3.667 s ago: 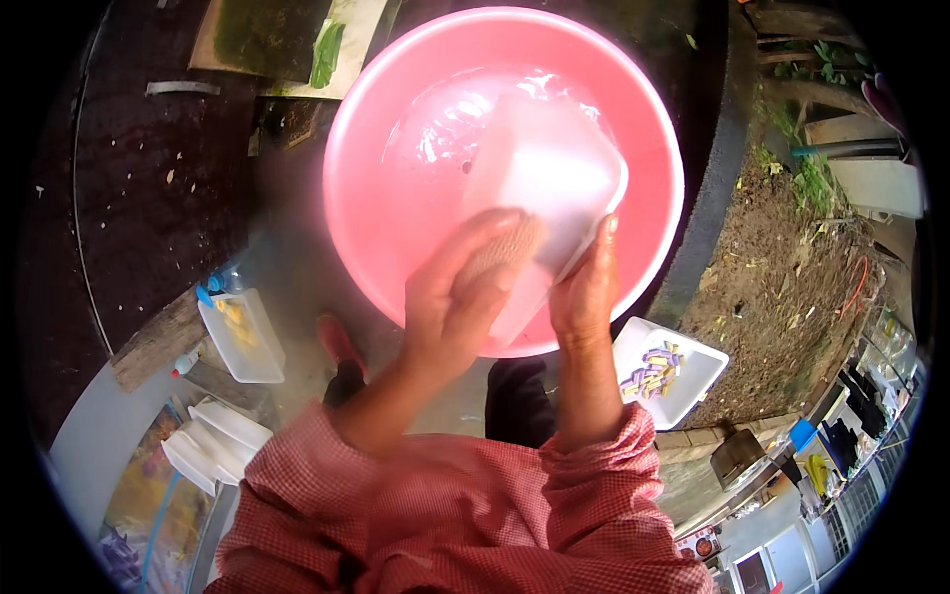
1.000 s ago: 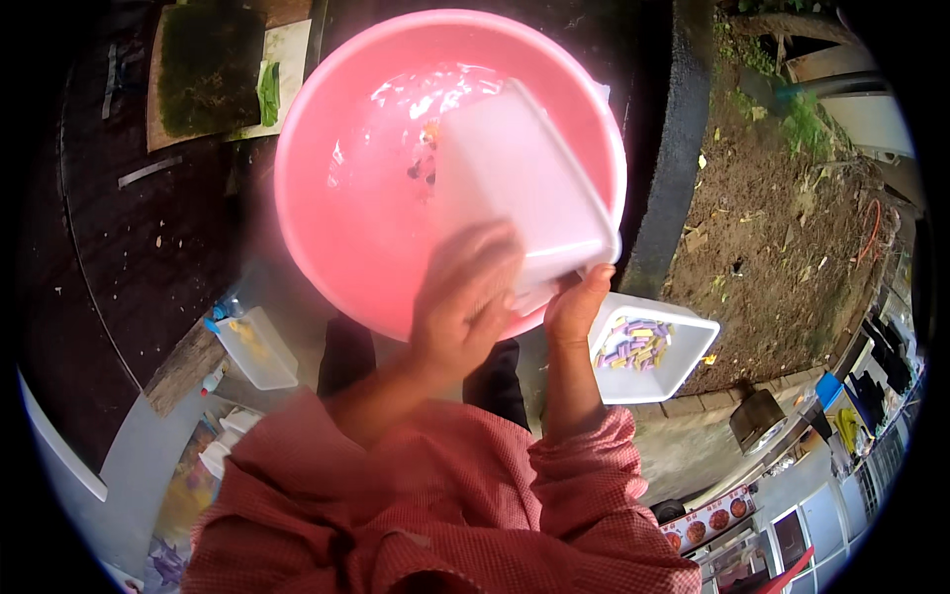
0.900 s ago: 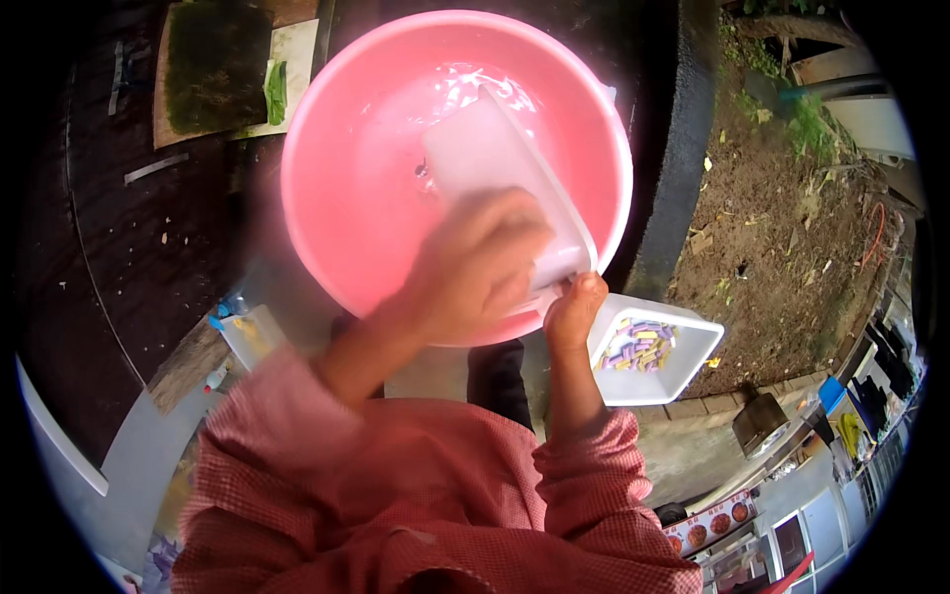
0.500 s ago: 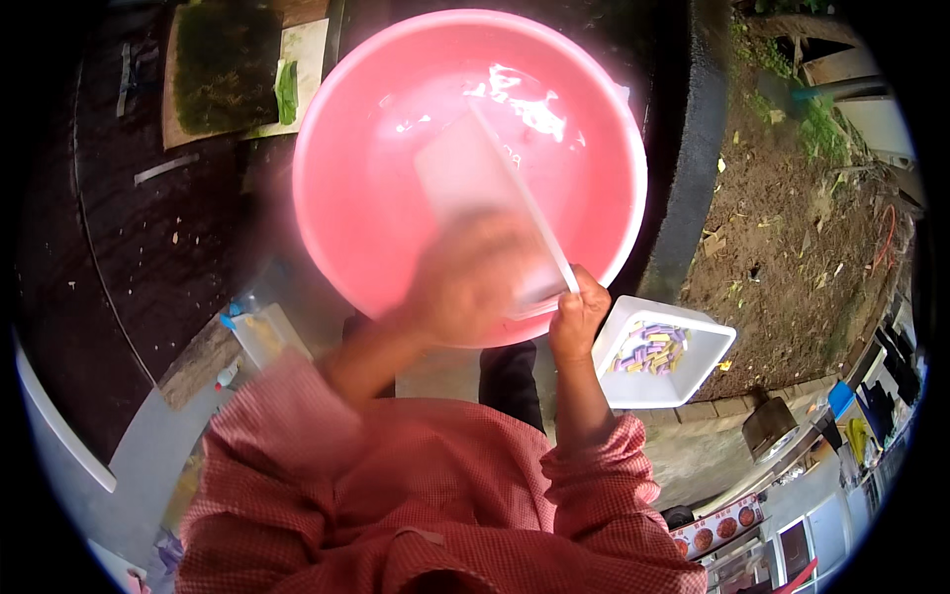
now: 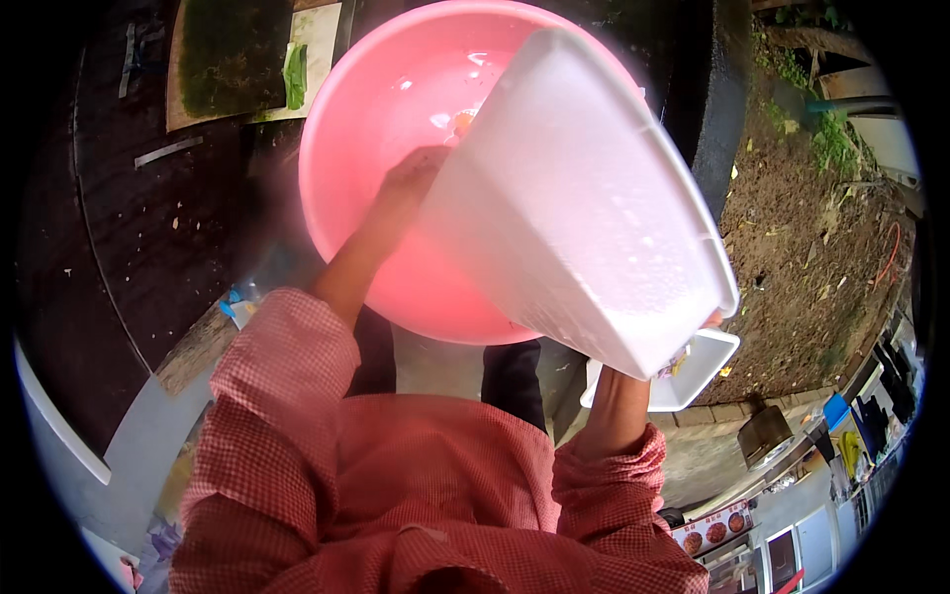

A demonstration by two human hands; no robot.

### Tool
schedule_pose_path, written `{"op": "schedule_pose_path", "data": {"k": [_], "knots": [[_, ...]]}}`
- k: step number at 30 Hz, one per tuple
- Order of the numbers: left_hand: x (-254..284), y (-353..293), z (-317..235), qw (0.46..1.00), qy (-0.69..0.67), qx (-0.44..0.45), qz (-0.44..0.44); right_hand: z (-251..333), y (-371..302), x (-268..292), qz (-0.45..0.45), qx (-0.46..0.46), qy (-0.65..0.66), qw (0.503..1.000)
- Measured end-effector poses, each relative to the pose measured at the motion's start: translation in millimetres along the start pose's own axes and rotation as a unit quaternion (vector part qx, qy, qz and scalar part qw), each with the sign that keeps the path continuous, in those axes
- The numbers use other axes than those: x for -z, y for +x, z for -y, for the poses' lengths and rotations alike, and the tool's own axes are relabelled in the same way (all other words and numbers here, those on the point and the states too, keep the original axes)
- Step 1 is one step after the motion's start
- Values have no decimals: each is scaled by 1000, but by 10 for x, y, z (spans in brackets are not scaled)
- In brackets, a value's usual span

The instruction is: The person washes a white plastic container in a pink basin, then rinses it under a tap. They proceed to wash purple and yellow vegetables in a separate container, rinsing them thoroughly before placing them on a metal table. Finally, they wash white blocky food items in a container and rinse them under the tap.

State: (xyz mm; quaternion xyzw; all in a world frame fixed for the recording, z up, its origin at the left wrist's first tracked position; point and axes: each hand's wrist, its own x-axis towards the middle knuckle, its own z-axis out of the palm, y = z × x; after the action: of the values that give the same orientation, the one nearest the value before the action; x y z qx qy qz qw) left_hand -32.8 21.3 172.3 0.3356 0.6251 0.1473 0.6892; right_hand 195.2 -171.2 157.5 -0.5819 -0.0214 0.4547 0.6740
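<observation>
A white plastic tub (image 5: 584,188) is tipped on its side over a large pink basin (image 5: 336,188), its wet outer wall facing up. At the tub's near right corner my right hand (image 5: 713,319) is closed on the rim, mostly hidden beneath the tub. My left hand (image 5: 416,170) reaches into the basin beside the tub's left side; its fingers are out of sight behind the tub. A small orange patch (image 5: 462,122) shows next to the tub's edge, too unclear to name. Water glints inside the basin.
A second white tub (image 5: 708,368), holding small purple and yellow pieces, stands at the right, partly covered by the lifted tub. At the far left, a green leafy piece (image 5: 295,75) lies on a pale board (image 5: 322,40). Bare soil (image 5: 792,247) lies beyond a dark ledge (image 5: 727,109).
The white tub has come up and right, turning so its outer wall faces up. My right hand rose rightward with it, and my left hand moved up and left, deeper into the basin.
</observation>
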Motion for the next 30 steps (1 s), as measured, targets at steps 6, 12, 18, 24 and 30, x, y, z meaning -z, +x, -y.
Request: {"op": "schedule_pose_path", "data": {"k": [6,12,18,24,30], "knots": [[-174,-13,-466,965,-96,-214,120,31,138,-240,-108,21,-113,987],[438,379,640,987,139,-16,79,247,183,-747,-99,13,-15,995],[290,125,469,989,59,-49,-125,-11,255,-859,-53,-64,-66,994],[-752,-226,-334,771,268,-575,-58,-203,73,-1298,21,-143,-2,989],[-540,-268,442,757,378,-533,-5,34,165,-1274,22,-153,108,982]]}}
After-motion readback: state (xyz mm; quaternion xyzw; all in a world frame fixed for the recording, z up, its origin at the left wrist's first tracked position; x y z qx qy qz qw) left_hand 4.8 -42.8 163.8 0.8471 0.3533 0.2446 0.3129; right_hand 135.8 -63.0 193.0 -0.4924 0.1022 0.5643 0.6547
